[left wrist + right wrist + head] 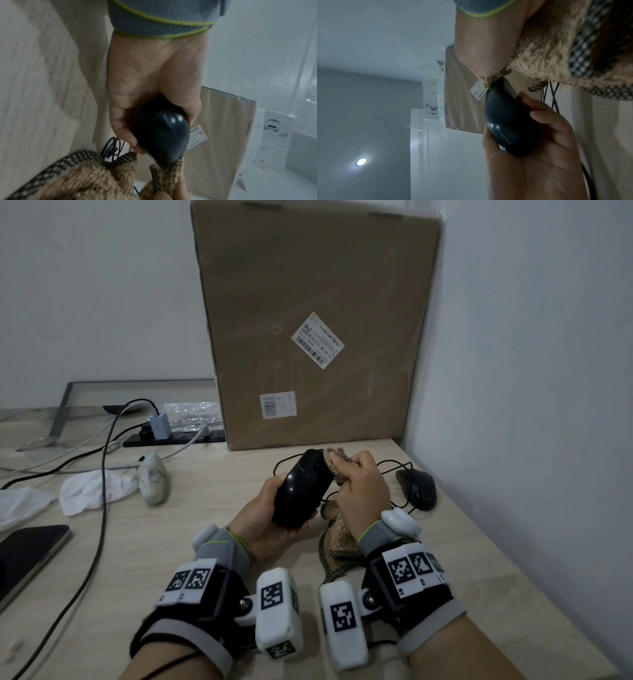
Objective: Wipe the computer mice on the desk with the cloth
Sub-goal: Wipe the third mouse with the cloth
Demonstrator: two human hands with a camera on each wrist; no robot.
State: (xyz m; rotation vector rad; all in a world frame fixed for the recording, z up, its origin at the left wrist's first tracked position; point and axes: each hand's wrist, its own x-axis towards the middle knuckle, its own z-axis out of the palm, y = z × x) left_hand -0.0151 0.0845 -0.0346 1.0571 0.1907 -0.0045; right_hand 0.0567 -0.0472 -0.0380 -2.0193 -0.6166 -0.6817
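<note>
My left hand (270, 518) grips a glossy black wired mouse (303, 487) from below and lifts it off the desk, fingers curled round its sides (130, 135). My right hand (359, 491) holds a fluffy tan cloth (337, 537) with a checked border and presses it against the mouse's front end (169, 166). The rest of the cloth hangs down under my right wrist (556, 54). A second black mouse (416, 487) lies on the desk at the right, by the wall. A white mouse (154, 482) lies at the left.
A big cardboard box (315, 330) stands against the back wall. Mouse cables (394, 470) loop on the desk behind my hands. Crumpled white tissue (92, 489), a power strip (171, 436) with a charger, dark cables (102, 508) and a phone (27, 553) occupy the left side.
</note>
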